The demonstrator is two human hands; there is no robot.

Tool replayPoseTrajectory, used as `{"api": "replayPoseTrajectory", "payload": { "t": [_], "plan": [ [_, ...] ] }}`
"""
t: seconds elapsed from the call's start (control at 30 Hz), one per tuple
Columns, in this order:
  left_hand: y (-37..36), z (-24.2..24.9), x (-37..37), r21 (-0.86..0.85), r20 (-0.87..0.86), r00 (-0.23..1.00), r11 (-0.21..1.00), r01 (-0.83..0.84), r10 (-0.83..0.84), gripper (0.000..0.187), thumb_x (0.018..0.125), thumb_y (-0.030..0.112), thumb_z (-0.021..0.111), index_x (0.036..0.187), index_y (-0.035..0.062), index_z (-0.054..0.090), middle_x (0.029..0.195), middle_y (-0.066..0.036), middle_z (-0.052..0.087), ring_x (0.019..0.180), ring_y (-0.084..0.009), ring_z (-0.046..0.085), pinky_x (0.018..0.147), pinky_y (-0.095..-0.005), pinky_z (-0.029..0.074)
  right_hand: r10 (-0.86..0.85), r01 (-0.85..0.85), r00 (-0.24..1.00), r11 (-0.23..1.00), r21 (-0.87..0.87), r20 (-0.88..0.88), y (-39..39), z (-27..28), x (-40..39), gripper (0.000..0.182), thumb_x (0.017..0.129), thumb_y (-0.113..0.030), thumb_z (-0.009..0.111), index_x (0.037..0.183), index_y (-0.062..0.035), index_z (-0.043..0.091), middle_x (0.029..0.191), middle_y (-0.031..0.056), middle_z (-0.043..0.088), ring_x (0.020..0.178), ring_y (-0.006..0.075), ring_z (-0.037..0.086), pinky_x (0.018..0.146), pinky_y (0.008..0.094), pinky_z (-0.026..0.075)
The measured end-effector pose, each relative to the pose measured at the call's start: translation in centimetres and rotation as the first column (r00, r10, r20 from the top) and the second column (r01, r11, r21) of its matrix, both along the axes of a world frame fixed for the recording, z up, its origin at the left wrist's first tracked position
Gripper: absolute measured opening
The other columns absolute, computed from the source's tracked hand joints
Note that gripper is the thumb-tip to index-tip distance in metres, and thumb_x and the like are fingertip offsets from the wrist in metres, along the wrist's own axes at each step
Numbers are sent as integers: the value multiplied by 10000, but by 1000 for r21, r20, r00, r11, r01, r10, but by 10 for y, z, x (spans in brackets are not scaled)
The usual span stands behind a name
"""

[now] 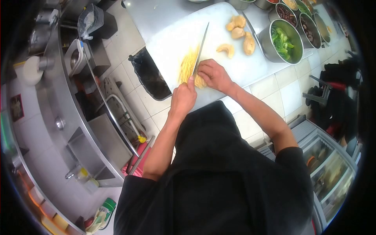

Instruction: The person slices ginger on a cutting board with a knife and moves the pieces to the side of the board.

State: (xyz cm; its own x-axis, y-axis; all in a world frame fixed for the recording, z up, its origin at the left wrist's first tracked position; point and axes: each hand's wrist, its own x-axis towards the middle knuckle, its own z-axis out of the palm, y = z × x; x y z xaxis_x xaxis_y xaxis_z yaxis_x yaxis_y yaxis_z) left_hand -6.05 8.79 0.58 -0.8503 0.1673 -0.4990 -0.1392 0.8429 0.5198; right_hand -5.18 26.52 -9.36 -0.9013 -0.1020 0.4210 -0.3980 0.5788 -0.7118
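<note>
My left hand (pixel 185 96) is closed around the handle of a kitchen knife (pixel 202 45), its long blade pointing away from me over the white cutting board (pixel 172 37). Close beside the blade, my right hand (pixel 214 75) has its fingers curled down on pale yellow ginger (pixel 200 82), partly hidden beneath them. Thin ginger shreds (pixel 188 64) lie heaped along the blade's left side. Farther right on the board rest peeled ginger pieces (pixel 237 33), a larger knob (pixel 249 44) and a curved piece (pixel 226 50).
A second knife (pixel 252 29) lies along the board's right side. Past it stand a metal pot of cut green vegetables (pixel 281 41) and several more metal containers (pixel 309 31). A black-lined bin (pixel 150 74) sits below the board's left edge. Steel sinks (pixel 107 143) line the left.
</note>
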Motion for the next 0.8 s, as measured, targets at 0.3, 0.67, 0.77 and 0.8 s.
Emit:
{"api": "replayPoseTrajectory", "payload": {
  "t": [0.3, 0.67, 0.77, 0.8],
  "plan": [
    [-26, -22, 50, -2, -2, 1000, 1000, -5, 5, 668, 1123, 416, 361, 875, -107, 694, 906, -422, 661, 952, -599, 641, 899, -627, 495, -24, 24, 1000, 999, -44, -8, -4, 2, 7, 175, 845, -5, 767, 1013, -26, 723, 1071, 120, 704, 1008, 309, 680, 849, 396, 580],
    [-32, 9, 54, -29, 61, 998, 1000, -2, 4, 634, 1118, 392, 389, 888, -120, 685, 924, -435, 650, 958, -596, 638, 895, -634, 486, -44, 46, 998, 997, -66, 36, -6, 5, 9, 142, 847, -18, 742, 986, -40, 724, 1088, 112, 694, 1016, 305, 662, 860, 397, 566],
    [-30, -14, 54, -30, 46, 999, 999, 13, -12, 606, 1116, 376, 405, 901, -119, 683, 929, -436, 649, 952, -596, 640, 891, -635, 486, -44, 44, 999, 997, -69, 4, -6, 2, 8, 145, 848, -16, 742, 990, -39, 726, 1088, 110, 694, 1009, 302, 663, 860, 396, 566],
    [-25, -20, 50, -33, 50, 999, 999, 11, -9, 606, 1116, 376, 405, 901, -119, 683, 929, -436, 649, 952, -596, 640, 891, -635, 486, -41, 42, 999, 997, -72, 8, -7, 1, 11, 145, 848, -16, 742, 990, -39, 726, 1088, 110, 694, 1009, 302, 663, 860, 396, 566]
  ]
}}
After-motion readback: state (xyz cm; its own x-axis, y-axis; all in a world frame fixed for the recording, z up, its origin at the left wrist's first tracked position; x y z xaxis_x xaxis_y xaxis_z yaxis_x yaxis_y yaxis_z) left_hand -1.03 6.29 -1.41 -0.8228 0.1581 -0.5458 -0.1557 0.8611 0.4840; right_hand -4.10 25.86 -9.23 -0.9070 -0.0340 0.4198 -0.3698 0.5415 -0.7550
